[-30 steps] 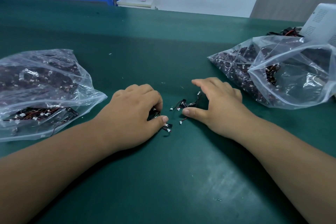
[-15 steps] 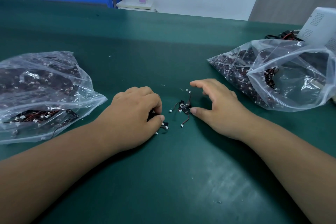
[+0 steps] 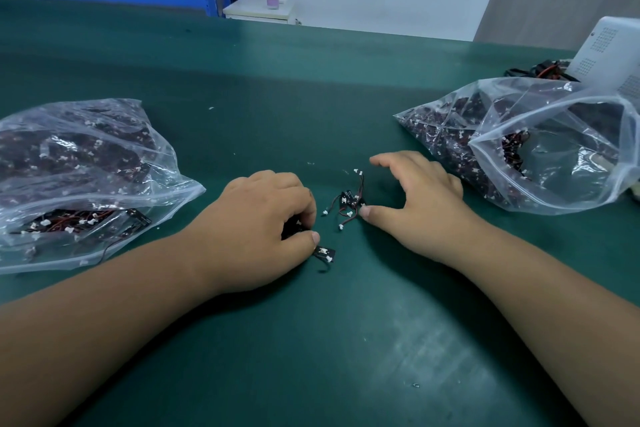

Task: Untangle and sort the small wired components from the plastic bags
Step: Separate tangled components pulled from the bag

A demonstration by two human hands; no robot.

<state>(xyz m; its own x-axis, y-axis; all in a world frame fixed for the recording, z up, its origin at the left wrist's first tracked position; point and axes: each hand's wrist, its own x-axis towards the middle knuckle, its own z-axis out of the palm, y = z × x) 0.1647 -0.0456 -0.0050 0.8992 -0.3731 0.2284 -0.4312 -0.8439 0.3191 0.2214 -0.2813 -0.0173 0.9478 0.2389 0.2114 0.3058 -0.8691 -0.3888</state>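
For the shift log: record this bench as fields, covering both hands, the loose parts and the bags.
surface: green table
left hand: fingers curled over dark components; a black board sticks out by the thumb
right hand: arched, thumb tip touching the tangle of wired components
left bag: clear plastic, full of components
right bag: clear plastic, mouth open, partly full
far right: white device behind the right bag

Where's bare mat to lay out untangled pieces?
Free: the mat near you between both forearms, and the far strip between the left bag and right bag. Crowded: between the left hand, gripping a component, and right hand, where the loose tangle lies.
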